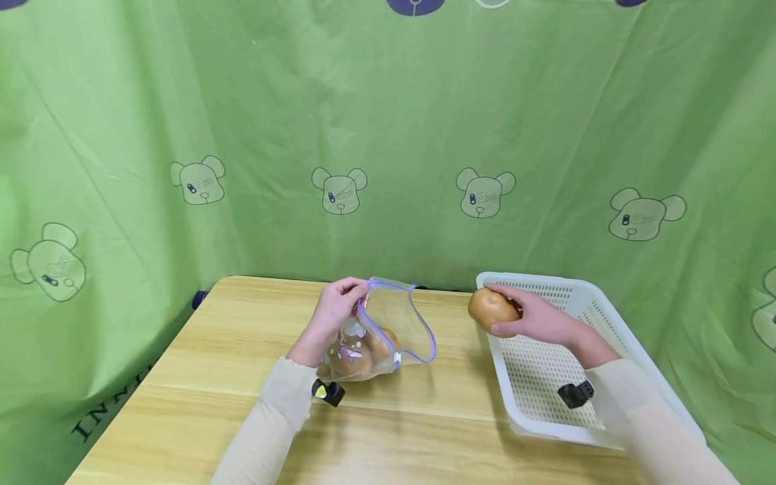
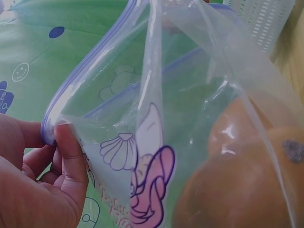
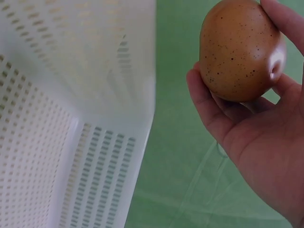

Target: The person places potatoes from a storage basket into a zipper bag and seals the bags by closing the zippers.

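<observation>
My left hand [image 1: 339,306] pinches the purple-edged mouth of a clear zip bag [image 1: 414,316], whose opening gapes toward the right. Several round brown fruits [image 2: 237,175] lie inside the bag, seen through the printed plastic. With curled fingers and thumb, my right hand [image 1: 539,320] grips a brown speckled fruit [image 3: 240,50], smooth and shiny, with a small dimple at one end. In the head view this fruit is over the left rim of a white perforated basket [image 1: 548,367]. From the right wrist, the basket's wall shows to the left of the held fruit.
A light wooden table [image 1: 200,377] carries the bag and the basket. Behind it hangs a green curtain [image 1: 400,135] printed with bear heads. Small black cameras [image 1: 574,394] are strapped at both wrists.
</observation>
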Demonstrator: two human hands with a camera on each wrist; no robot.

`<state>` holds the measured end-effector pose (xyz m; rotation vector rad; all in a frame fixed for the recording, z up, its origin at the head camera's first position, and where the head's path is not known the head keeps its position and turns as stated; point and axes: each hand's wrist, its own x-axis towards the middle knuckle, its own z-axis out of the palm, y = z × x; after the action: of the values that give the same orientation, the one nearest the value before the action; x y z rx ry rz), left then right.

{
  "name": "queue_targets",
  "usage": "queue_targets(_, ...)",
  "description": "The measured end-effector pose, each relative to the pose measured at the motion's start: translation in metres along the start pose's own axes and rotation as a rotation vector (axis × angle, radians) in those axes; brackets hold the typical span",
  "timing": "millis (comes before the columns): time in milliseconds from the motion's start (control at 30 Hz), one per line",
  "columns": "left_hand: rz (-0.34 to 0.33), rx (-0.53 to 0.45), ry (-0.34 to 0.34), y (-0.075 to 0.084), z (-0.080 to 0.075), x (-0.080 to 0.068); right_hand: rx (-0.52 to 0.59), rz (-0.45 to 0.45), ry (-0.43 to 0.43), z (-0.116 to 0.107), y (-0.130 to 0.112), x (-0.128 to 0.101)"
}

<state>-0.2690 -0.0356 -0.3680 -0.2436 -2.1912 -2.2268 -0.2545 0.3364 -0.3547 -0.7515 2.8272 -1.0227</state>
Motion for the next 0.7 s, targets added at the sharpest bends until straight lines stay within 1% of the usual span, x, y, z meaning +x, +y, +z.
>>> queue_targets(200,-0.011,-0.001,-0.007,0.004,0.001,-0.003,0.014,-0.033,-0.024,0.009,-0.013,0.004)
queue_targets(333,-0.006,0.004,0.011,0.004,0.003,-0.003,0.023,-0.044,-0.035,0.016,-0.022,0.008)
queue_targets(367,-0.002,0.001,0.017,0.001,0.003,-0.002,0.023,-0.045,-0.035,0.017,-0.025,0.010)
queue_targets(400,-0.001,0.001,0.017,0.001,0.003,-0.002,0.030,-0.047,-0.036,0.019,-0.028,0.011)
queue_targets(600,0.008,-0.004,0.020,-0.001,0.005,-0.001,0.135,-0.078,-0.052,0.031,-0.048,0.021)
queue_targets(700,0.010,0.011,0.026,-0.002,0.005,-0.001,0.164,-0.099,-0.064,0.038,-0.059,0.026)
